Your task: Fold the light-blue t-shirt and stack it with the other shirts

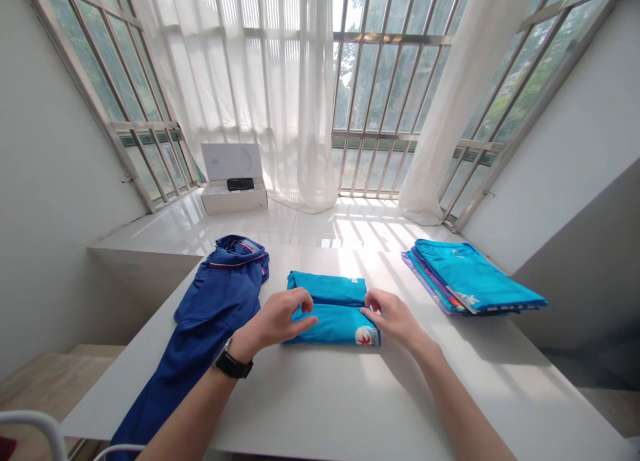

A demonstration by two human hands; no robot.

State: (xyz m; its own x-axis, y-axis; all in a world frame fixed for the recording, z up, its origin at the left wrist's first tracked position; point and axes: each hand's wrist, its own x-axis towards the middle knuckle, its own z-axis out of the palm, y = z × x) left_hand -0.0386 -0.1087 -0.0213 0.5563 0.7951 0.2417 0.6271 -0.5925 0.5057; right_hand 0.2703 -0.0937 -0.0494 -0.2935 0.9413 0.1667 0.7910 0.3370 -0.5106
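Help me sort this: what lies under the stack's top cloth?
Beneath the top cloth, lilac, teal and multicoloured fabric edges show at the left. Everything further in is covered; layers can't be counted.

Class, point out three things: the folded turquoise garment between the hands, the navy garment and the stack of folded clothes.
Folded turquoise garment [334, 322], head view: on its near folded panel.
Navy garment [217, 301], head view: on the cloth of its upper part.
Stack of folded clothes [475, 274], head view: on its top layer.
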